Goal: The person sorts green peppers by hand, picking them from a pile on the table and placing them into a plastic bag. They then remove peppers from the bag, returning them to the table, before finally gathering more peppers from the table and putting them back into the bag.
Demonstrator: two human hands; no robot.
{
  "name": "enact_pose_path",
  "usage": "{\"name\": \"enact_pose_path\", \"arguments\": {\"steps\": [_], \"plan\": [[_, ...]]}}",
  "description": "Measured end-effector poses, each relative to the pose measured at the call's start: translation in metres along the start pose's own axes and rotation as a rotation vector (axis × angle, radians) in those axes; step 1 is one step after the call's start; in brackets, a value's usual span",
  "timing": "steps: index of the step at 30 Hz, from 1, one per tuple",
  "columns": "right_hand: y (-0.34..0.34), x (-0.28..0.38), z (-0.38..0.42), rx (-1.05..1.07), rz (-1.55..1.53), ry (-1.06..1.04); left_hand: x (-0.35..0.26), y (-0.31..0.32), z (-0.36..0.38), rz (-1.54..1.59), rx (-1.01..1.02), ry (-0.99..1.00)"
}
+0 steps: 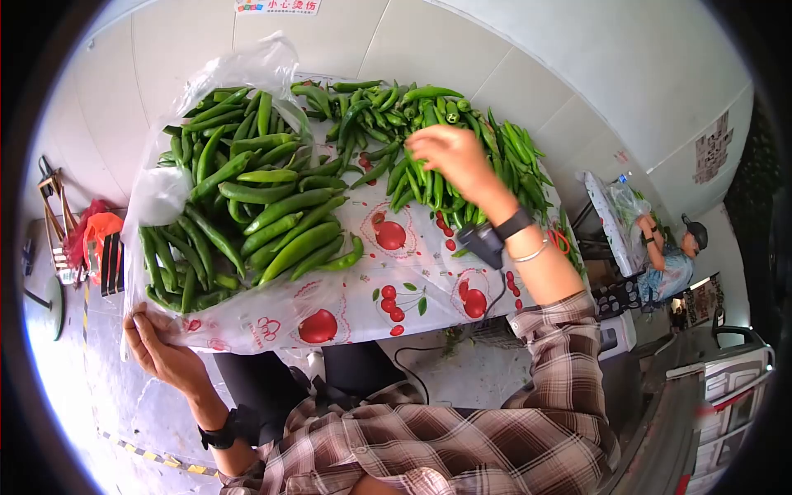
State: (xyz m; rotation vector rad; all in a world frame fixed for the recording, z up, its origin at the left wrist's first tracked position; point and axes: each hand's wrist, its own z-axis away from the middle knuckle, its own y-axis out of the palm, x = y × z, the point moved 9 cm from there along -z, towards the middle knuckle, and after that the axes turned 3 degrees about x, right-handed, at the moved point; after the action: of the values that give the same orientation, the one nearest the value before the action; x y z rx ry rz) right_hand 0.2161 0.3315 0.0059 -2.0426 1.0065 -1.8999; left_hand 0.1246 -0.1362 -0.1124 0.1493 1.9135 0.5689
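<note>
A clear plastic bag (276,59) full of long green chili peppers (256,194) lies open on the left of the table. At the bag's near left corner, my left hand (165,353) has its fingers closed on the plastic edge. Over on the right, my right hand (454,157) is above a loose pile of green chili peppers (511,161), palm down with bent fingers. Motion blurs those fingertips, so whether they hold a pepper cannot be made out. A black strap with a dark box-shaped device (481,244) is on my right wrist.
The table wears a fruit-print cloth (388,309) and stands against a pale wall. A black cable (410,351) hangs below its near edge. Orange-handled scissors (559,240) lie at the right. Another person (668,260) works at a second table (606,219) farther right.
</note>
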Motion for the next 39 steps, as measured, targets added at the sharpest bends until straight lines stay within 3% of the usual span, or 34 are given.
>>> {"name": "enact_pose_path", "arguments": {"steps": [3,5,10,11,13,16,22,26,33,39], "plan": [[-0.102,-0.041,0.010,-0.345,0.073,0.077,0.002,-0.005,0.000,-0.022,-0.019,0.002],[-0.154,-0.076,0.014,-0.449,0.171,0.173,0.002,-0.006,0.001,-0.016,-0.069,0.016],[-0.181,-0.096,0.009,-0.552,0.221,0.305,-0.001,-0.001,0.002,-0.057,0.003,0.043],[-0.178,-0.097,-0.001,-0.541,0.215,0.301,-0.002,-0.001,0.003,-0.066,-0.006,0.049],[-0.154,-0.070,-0.028,-0.448,0.491,0.088,-0.002,0.001,0.003,-0.052,-0.011,0.030],[-0.097,-0.034,-0.053,-0.231,0.770,-0.047,-0.005,0.005,0.003,-0.048,-0.036,0.022],[-0.046,-0.062,-0.069,-0.052,1.116,0.394,0.003,-0.001,0.002,-0.081,0.036,0.002],[-0.059,-0.073,-0.067,-0.038,1.082,0.464,0.007,-0.022,-0.003,-0.128,-0.071,0.008],[-0.101,-0.092,-0.064,-0.120,1.041,0.400,0.008,-0.028,-0.005,-0.119,-0.104,0.003],[-0.081,-0.074,-0.066,-0.085,1.135,0.568,0.005,-0.010,-0.004,-0.088,0.079,-0.002]]}}
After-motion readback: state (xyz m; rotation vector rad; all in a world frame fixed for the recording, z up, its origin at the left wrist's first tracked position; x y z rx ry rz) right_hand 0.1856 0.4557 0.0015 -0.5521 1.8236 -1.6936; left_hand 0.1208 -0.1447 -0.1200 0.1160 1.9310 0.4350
